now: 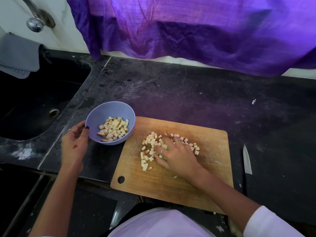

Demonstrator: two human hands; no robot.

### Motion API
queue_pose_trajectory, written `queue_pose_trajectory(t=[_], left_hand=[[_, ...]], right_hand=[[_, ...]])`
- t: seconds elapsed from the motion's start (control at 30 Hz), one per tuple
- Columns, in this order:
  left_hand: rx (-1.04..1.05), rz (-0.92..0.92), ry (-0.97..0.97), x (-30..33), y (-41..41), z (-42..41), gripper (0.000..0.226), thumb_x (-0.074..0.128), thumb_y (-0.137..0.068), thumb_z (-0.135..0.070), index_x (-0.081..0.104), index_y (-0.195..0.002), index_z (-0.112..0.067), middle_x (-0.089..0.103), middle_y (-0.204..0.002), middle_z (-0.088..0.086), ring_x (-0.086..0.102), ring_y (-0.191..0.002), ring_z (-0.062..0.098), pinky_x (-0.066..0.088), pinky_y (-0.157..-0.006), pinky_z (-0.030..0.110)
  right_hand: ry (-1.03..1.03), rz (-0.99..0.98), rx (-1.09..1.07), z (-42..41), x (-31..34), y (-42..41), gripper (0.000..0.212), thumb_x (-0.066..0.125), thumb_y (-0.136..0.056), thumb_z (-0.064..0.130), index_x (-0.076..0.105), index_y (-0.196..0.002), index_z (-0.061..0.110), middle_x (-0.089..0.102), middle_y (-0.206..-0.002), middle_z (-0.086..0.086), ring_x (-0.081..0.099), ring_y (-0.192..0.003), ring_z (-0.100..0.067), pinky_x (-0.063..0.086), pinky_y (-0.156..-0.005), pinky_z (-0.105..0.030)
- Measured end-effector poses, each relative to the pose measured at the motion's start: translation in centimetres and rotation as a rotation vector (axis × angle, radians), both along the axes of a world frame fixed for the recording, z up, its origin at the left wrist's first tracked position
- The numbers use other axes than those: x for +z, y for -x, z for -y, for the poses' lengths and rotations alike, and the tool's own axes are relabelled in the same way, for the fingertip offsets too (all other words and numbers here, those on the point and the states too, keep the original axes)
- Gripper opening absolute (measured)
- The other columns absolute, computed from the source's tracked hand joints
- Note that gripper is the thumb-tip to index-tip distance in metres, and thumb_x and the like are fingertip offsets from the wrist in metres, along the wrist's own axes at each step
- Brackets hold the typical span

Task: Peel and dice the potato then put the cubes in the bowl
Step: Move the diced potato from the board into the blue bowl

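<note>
A lilac bowl stands on the dark counter, tilted toward the board, with several pale potato cubes inside. My left hand grips its left rim, thumb on the edge. To its right lies a wooden cutting board with a scattered heap of potato cubes. My right hand lies palm down on that heap, fingers spread and curled over the cubes, hiding some of them.
A knife lies on the counter just right of the board, blade pointing away. A black sink sits to the left with a grey cloth over its edge. Purple fabric hangs behind the counter.
</note>
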State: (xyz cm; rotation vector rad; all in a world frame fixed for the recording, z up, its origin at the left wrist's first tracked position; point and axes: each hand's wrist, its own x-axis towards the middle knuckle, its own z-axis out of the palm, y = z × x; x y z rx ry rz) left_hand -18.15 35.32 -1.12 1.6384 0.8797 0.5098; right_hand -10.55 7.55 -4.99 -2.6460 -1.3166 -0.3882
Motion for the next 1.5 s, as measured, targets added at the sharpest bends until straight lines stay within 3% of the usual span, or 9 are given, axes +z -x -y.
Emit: queue_pose_trajectory(t=[0.23,0.4,0.53,0.73,0.93,1.07,1.23,1.33,1.5], left_hand=[[-0.003,-0.014,-0.016,0.3,0.1,0.1,0.032,0.047,-0.099,-0.011,0.056,-0.13,-0.013,0.064,-0.117,0.005,0.061,-0.11,0.023,0.048,-0.095,0.037],[-0.002,-0.011,-0.018,0.7,0.1,0.5,0.032,0.047,-0.1,-0.011,0.055,-0.131,-0.012,0.063,-0.115,0.003,0.06,-0.108,0.02,0.047,-0.091,0.032],[-0.012,-0.016,-0.016,0.5,0.2,0.4,0.031,0.048,-0.099,-0.012,0.057,-0.129,-0.014,0.065,-0.117,0.004,0.061,-0.11,0.02,0.049,-0.097,0.04],[-0.018,-0.001,0.01,0.5,0.1,0.1,0.03,0.048,-0.099,-0.014,0.057,-0.128,-0.016,0.065,-0.116,0.003,0.061,-0.108,0.019,0.05,-0.096,0.041],[-0.064,-0.013,-0.017,0.6,0.4,-0.5,0.027,0.051,-0.098,-0.017,0.061,-0.123,-0.02,0.069,-0.112,0.001,0.065,-0.103,0.018,0.052,-0.094,0.046],[-0.078,-0.023,-0.022,0.4,0.6,-0.8,0.027,0.052,-0.098,-0.017,0.061,-0.122,-0.025,0.069,-0.112,-0.003,0.065,-0.103,0.015,0.052,-0.094,0.046],[-0.083,-0.041,-0.017,0.3,0.9,-1.0,0.022,0.052,-0.098,-0.02,0.061,-0.112,-0.036,0.068,-0.112,-0.008,0.065,-0.103,0.011,0.053,-0.093,0.043],[-0.082,-0.035,-0.018,0.3,0.8,-1.0,0.023,0.053,-0.098,-0.021,0.061,-0.117,-0.03,0.067,-0.11,-0.009,0.064,-0.104,0.01,0.052,-0.092,0.039],[-0.081,-0.029,-0.041,0.3,0.9,-0.9,0.023,0.053,-0.098,-0.021,0.061,-0.118,-0.029,0.067,-0.11,-0.008,0.063,-0.103,0.009,0.051,-0.09,0.034]], right_hand=[[-0.122,-0.164,-0.14,-1.0,1.7,-0.2,0.017,0.067,-0.086,0.034,0.075,-0.09,0.02,0.071,-0.094,-0.007,0.067,-0.058,-0.02,0.051,-0.043,-0.027],[-0.491,-0.915,-0.412,-0.8,4.6,-1.7,0.019,0.054,-0.095,0.025,0.071,-0.1,0.019,0.069,-0.073,-0.003,0.036,-0.032,-0.001,0.03,-0.035,-0.015],[-0.752,-1.423,-0.579,-0.8,8.3,-3.0,0.021,0.054,-0.094,0.025,0.067,-0.079,0.017,0.063,-0.076,-0.007,0.045,-0.049,-0.011,0.028,-0.035,-0.018],[-0.843,-1.711,-0.318,-8.2,13.4,-4.9,0.028,0.053,-0.094,0.031,0.063,-0.076,0.012,0.059,-0.063,-0.007,0.045,-0.043,-0.013,0.019,-0.03,-0.015],[-0.569,-1.668,-0.365,-16.8,13.2,-6.0,0.034,0.046,-0.098,0.026,0.066,-0.085,0.002,0.061,-0.083,-0.017,0.063,-0.072,-0.033,0.053,-0.059,-0.037],[-0.139,-1.463,-0.354,-19.3,12.6,-6.0,0.025,0.056,-0.093,0.01,0.054,-0.116,0.003,0.051,-0.127,-0.02,0.052,-0.114,-0.038,0.047,-0.092,-0.056],[0.11,-1.237,-0.248,-20.4,13.6,-5.8,0.032,0.042,-0.096,0.0,0.048,-0.128,-0.004,0.051,-0.128,-0.025,0.06,-0.109,-0.038,0.054,-0.086,-0.049],[0.207,-0.947,-0.175,-20.8,13.3,-5.6,0.016,0.042,-0.093,-0.007,0.054,-0.102,-0.004,0.061,-0.095,-0.025,0.069,-0.083,-0.036,0.057,-0.069,-0.041],[-0.062,-0.516,-0.046,-20.9,10.7,-5.2,0.008,0.05,-0.086,0.001,0.055,-0.083,0.006,0.056,-0.081,-0.013,0.053,-0.074,-0.033,0.041,-0.064,-0.037]])
